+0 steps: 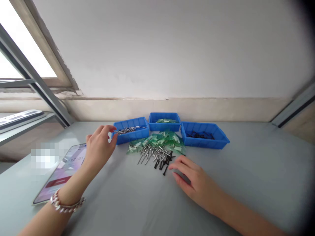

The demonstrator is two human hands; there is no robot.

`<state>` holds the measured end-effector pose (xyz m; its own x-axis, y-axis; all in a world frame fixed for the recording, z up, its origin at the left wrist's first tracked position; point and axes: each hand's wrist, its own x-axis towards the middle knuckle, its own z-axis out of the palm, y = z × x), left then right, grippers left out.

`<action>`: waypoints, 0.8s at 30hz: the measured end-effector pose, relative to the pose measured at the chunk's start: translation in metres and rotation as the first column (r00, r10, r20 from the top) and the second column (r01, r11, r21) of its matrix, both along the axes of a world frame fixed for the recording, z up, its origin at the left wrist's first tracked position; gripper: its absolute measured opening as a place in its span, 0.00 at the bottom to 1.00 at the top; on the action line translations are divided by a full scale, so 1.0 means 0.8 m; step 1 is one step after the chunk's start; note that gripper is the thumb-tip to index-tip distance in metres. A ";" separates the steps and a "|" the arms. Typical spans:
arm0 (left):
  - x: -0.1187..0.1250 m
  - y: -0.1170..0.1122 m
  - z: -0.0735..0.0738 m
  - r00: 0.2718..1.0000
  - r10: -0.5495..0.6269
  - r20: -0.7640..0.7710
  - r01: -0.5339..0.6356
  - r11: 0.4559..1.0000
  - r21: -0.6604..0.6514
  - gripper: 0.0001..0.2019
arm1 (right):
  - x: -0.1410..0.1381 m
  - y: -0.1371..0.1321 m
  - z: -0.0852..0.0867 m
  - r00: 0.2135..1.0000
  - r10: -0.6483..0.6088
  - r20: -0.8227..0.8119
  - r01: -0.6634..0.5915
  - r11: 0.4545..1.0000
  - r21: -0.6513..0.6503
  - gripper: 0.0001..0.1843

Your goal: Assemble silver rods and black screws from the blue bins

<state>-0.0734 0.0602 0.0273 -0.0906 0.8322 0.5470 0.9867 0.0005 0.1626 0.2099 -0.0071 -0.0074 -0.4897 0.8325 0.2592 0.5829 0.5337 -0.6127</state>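
Observation:
My left hand (100, 146) is at the near left corner of a blue bin (133, 135) that holds silver pins, perhaps rivets. Its thumb and forefinger are apart, with nothing visible between them. Beside a heap of black screws (165, 163) is my right hand (189, 175), thumb and fingers spread and holding nothing I can see. Silver pins (154, 152) lie loose just left of the screws. Behind them is a pile of small green-tinted plastic bags (162, 139) with pale pieces inside.
A middle blue bin (164, 126) contains green bags; the right blue bin (205, 143) contains black screws. A tablet or large phone (62, 175) lies left, partly behind my left arm. Metal frame posts (46, 91) and a wall (172, 59) bound the table.

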 end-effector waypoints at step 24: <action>-0.001 0.000 -0.010 0.995 0.019 -0.095 -0.037 0.981 -0.191 0.17 | -0.001 -0.003 0.004 0.999 0.013 0.035 -0.014 1.000 0.016 0.11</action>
<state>-0.0739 0.0606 0.0195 -0.0718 0.9203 0.3845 0.9966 0.0507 0.0648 0.2092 -0.0096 -0.0043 -0.5100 0.8215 0.2548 0.5964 0.5513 -0.5834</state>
